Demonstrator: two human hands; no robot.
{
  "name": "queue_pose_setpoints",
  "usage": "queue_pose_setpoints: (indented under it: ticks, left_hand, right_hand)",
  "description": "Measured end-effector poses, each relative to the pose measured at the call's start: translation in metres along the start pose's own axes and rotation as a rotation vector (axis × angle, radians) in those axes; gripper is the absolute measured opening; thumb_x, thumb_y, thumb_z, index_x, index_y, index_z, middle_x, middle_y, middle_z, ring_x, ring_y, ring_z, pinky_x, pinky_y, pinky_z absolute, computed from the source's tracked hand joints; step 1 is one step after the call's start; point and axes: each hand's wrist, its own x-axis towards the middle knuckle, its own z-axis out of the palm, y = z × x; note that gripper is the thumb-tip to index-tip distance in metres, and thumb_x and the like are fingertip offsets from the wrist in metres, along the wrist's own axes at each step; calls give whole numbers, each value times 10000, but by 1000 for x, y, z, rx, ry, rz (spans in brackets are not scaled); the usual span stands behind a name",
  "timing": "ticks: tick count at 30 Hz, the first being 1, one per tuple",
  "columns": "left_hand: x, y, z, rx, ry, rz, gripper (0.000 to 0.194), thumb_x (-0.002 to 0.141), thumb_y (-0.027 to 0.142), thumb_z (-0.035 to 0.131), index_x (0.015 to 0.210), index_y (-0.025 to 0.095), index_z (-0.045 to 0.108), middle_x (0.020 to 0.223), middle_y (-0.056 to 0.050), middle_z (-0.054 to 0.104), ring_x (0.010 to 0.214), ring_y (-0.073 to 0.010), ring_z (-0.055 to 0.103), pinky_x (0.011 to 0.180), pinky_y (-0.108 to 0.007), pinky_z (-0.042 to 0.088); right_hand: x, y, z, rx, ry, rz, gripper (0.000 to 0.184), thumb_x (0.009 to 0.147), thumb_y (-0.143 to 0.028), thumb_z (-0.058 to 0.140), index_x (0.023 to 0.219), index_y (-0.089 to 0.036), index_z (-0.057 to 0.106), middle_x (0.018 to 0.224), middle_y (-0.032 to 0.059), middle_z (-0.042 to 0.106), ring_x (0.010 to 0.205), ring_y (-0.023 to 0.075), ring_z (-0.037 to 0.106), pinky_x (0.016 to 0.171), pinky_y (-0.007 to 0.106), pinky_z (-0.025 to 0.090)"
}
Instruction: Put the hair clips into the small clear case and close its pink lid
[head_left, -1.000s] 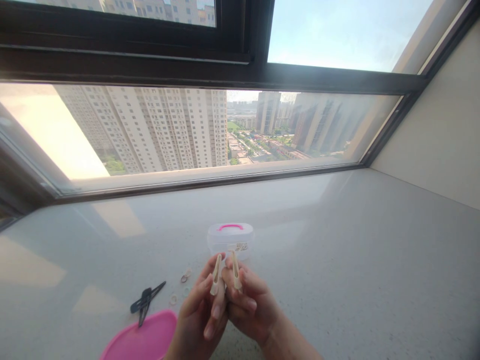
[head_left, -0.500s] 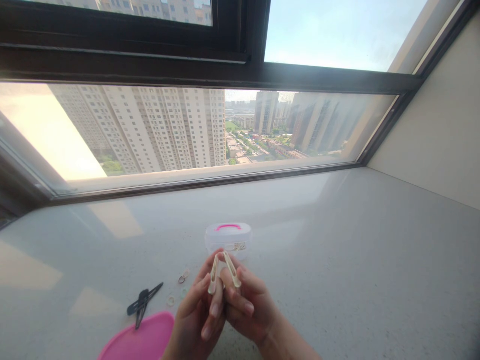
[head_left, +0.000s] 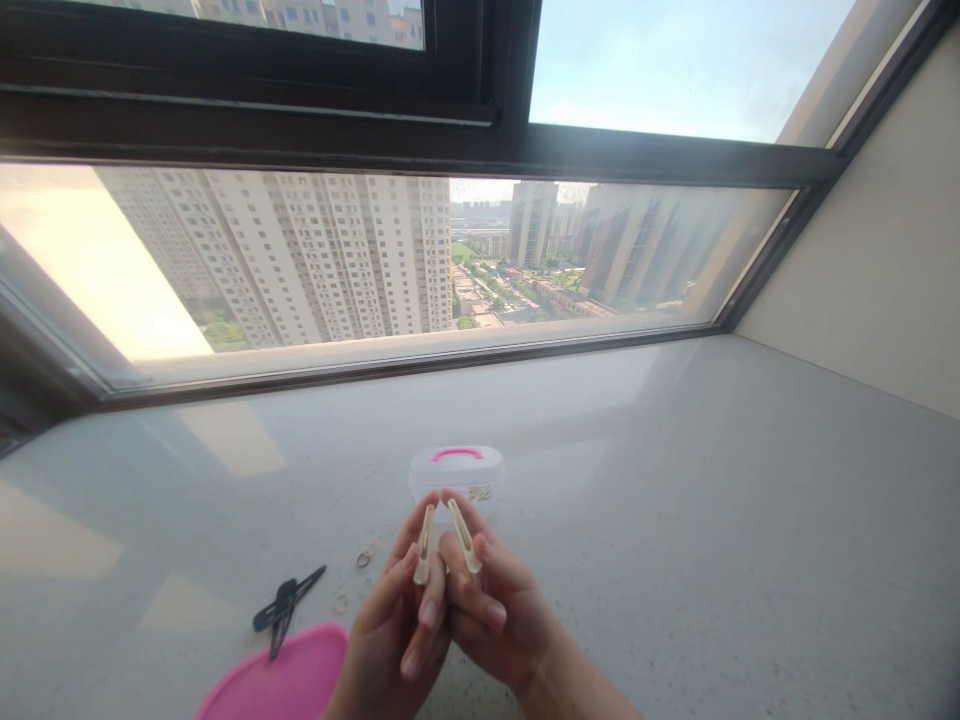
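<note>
My left hand [head_left: 409,610] is closed on a slim, cream-coloured hair clip [head_left: 424,545], which stands nearly upright between its fingers. A matching cream hair clip [head_left: 464,537] is gripped in my right hand [head_left: 502,605], leaning with its top to the left. Both hands touch each other along the knuckles, and the clips' tops point away from me, close but apart. Right behind the fingertips sits a clear plastic box [head_left: 431,483] with a pink handle [head_left: 457,454]; small light-coloured items show through its wall.
Left of my hands lie several small hair ties [head_left: 364,560] and black snap hair clips [head_left: 285,605], crossed over one another. A pink tray or lid [head_left: 281,680] is at the lower left. The pale speckled sill [head_left: 675,520] runs back to a dark-framed window [head_left: 637,155].
The two clips have moved slightly apart at their tops, the left one shifting a little to the left. Both hands keep their hold; the things on the sill stay put.
</note>
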Motion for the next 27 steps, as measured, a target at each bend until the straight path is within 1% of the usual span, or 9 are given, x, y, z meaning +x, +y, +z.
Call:
queue_pose_setpoints:
  ticks: [5,13,16,20,23,27]
  left_hand:
    - [-1,0,0,-3,0,-1,381,951,171,349,1287,198,527,538,-2,629,257,-33,502,303,-84,386]
    - [-1,0,0,-10,-22,-11,371,936,193,408,1288,168,522,539,1,637,265,-43,521,296,-87,381]
    - [-2,0,-1,-16,-21,-9,379,944,198,386,1303,183,505,549,3,638,272,-43,528,303,-89,374]
    - [-3,-2,-3,-14,-14,-19,384,956,221,356,1315,217,494,558,4,642,282,-39,529,316,-92,369]
    - [-2,-2,-2,-19,4,-14,384,952,222,368,1311,237,501,565,3,644,287,-38,530,314,-90,354]
    - [-3,-3,0,-11,28,-37,389,943,219,391,1316,242,498,549,10,633,285,-29,509,319,-90,327]
  right_hand:
    - [-1,0,0,-4,-8,13,447,842,-303,636,1263,-239,502,611,-91,530,323,-12,209,308,84,210]
    - [0,-2,1,24,-39,25,451,845,-291,633,1269,-217,498,630,-77,552,329,-10,231,298,75,228]
    - [0,-2,3,35,-47,17,431,839,-296,638,1245,-208,522,664,-63,575,331,-10,241,287,72,230]
    - [0,-1,4,38,-38,3,367,847,-300,629,1193,-197,562,665,-68,583,321,-15,238,284,69,237]
    - [0,0,1,21,-18,6,343,844,-301,633,1154,-162,584,639,-77,585,303,-19,229,289,72,254]
    - [0,-1,-1,18,-6,17,307,836,-299,644,1079,-114,611,603,-83,576,287,-26,208,282,67,247]
